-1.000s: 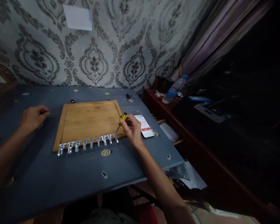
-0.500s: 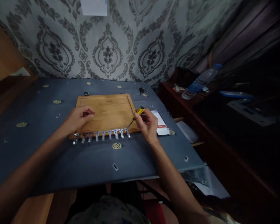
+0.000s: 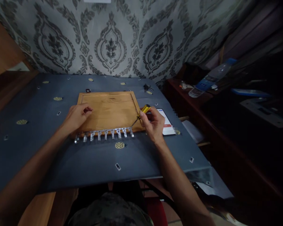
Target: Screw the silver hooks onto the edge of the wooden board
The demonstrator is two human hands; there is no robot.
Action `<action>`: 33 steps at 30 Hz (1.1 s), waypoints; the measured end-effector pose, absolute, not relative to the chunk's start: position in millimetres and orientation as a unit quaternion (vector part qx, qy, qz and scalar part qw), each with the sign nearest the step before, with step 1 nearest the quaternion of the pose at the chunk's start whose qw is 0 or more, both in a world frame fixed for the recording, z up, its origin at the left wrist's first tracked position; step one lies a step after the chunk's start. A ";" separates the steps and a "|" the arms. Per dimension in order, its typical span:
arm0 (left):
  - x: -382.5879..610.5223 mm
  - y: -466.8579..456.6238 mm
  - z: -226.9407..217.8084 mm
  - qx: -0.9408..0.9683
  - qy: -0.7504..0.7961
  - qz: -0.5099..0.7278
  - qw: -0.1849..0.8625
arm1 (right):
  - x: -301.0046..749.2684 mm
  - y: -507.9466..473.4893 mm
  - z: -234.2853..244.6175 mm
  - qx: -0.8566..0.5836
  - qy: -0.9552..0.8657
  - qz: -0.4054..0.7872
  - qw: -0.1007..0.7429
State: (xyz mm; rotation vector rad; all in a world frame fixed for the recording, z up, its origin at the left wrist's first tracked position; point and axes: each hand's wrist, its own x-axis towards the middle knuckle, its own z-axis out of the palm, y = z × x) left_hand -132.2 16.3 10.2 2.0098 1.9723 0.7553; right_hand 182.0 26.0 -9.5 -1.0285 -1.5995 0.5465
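A wooden board [image 3: 110, 110] with a raised frame lies on the table. Along its near edge runs a metal rail with several hooks [image 3: 106, 134]. Between the fingers of my right hand [image 3: 155, 124] is a yellow and black screwdriver [image 3: 145, 109], tilted, its tip down at the right end of the hook rail. My left hand [image 3: 78, 115] rests over the board's left side, thumb and fingers pinched together. Whatever those fingers hold, if anything, is too small to make out.
A phone [image 3: 166, 121] lies right of the board, partly behind my right hand. Small black items, one by the board's far left corner [image 3: 88, 90] and another at the back right [image 3: 147, 88], sit on the tablecloth. A water bottle [image 3: 211, 78] stands on the dark red side furniture [image 3: 179, 94].
The view has shifted slightly. The screwdriver tip stays at the right end of the hook rail, and both hands keep nearly the same place over the board.
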 end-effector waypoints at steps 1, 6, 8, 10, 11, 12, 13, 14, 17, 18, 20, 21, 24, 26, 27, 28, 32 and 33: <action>-134.4 16.4 10.4 0.681 0.674 0.259 0.123 | 182.2 26.1 -9.4 -0.434 -0.675 0.232 0.550; -129.6 16.3 9.5 0.678 0.627 0.313 0.224 | 182.1 26.2 -11.4 -0.431 -0.672 0.231 0.556; -119.4 15.6 10.8 0.686 0.596 0.320 0.269 | 181.8 25.7 -12.4 -0.429 -0.673 0.230 0.557; -106.0 14.7 13.6 0.699 0.571 0.308 0.300 | 181.5 25.1 -13.2 -0.429 -0.673 0.231 0.557; -98.5 14.3 15.2 0.707 0.559 0.298 0.314 | 181.3 24.9 -13.5 -0.429 -0.673 0.232 0.556; -90.8 14.1 16.6 0.714 0.546 0.291 0.327 | 181.3 24.6 -13.9 -0.431 -0.672 0.233 0.556; -82.9 13.9 17.9 0.721 0.532 0.284 0.341 | 181.3 24.5 -14.2 -0.432 -0.671 0.234 0.556; -74.9 13.9 19.0 0.728 0.518 0.276 0.354 | 181.4 24.4 -14.4 -0.432 -0.669 0.235 0.557; -51.9 15.3 21.2 0.746 0.477 0.251 0.391 | 182.4 24.4 -15.0 -0.432 -0.668 0.234 0.558; -44.9 16.4 21.8 0.751 0.465 0.241 0.402 | 182.8 24.5 -15.0 -0.433 -0.668 0.233 0.558; -32.1 19.9 22.6 0.763 0.446 0.220 0.413 | 183.5 24.5 -14.6 -0.436 -0.669 0.229 0.557; -26.6 22.2 22.8 0.772 0.438 0.209 0.412 | 183.7 24.5 -14.3 -0.438 -0.669 0.227 0.556; -13.7 29.9 22.0 0.800 0.420 0.179 0.389 | 183.8 24.4 -13.3 -0.440 -0.670 0.219 0.555; -8.0 34.5 20.6 0.813 0.416 0.166 0.372 | 183.8 24.4 -13.0 -0.443 -0.671 0.217 0.554; -5.8 36.2 20.0 0.818 0.416 0.160 0.365 | 183.8 24.5 -13.0 -0.444 -0.671 0.216 0.553; -3.9 37.5 19.5 0.822 0.417 0.154 0.356 | 183.9 24.5 -13.2 -0.445 -0.671 0.215 0.552; 0.9 38.4 18.1 0.848 0.422 0.125 0.296 | 183.9 24.2 -13.4 -0.445 -0.670 0.211 0.556; 1.7 38.0 17.7 0.855 0.422 0.118 0.278 | 183.9 24.1 -13.4 -0.445 -0.669 0.209 0.557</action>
